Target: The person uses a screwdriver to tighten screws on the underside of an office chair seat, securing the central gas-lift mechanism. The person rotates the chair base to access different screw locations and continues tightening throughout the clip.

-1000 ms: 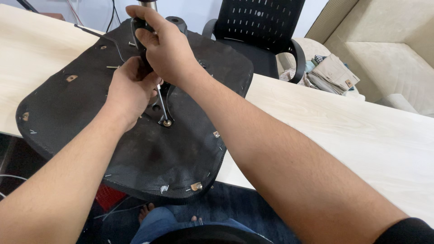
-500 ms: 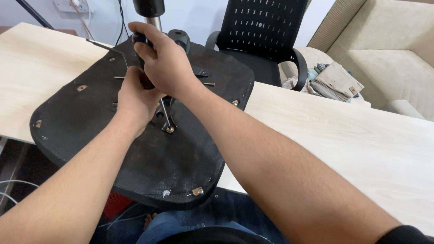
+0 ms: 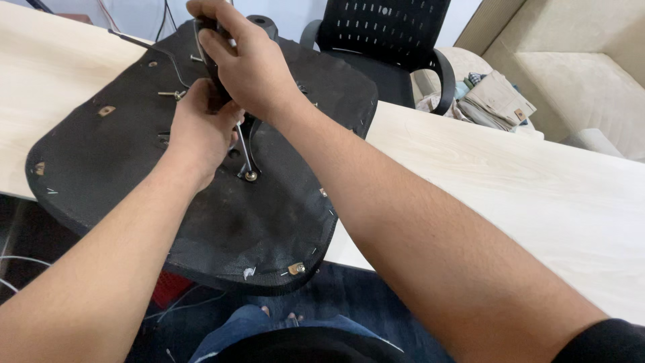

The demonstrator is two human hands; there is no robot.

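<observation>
A black chair seat point(image 3: 121, 168) lies upside down on a light wooden table point(image 3: 510, 195), its front part hanging over the near edge. My right hand point(image 3: 245, 64) grips the dark handle of a screwdriver point(image 3: 243, 149) from above. The tool's metal shaft runs down to a bolt point(image 3: 250, 176) near the seat's middle. My left hand point(image 3: 201, 131) is closed around the lower part of the handle, just under the right hand. A loose bolt point(image 3: 171, 95) sticks out of the seat to the left of my hands.
A black mesh office chair point(image 3: 390, 47) stands behind the table. A beige sofa point(image 3: 578, 74) with folded clothes point(image 3: 494, 101) is at the back right. Cables point(image 3: 13, 269) lie on the floor below the left edge. My legs and bare feet point(image 3: 282, 316) show under the table.
The view has shifted slightly down and left. Both hands stay on the screwdriver over the same bolt, and the left hand has turned a little around the handle.
</observation>
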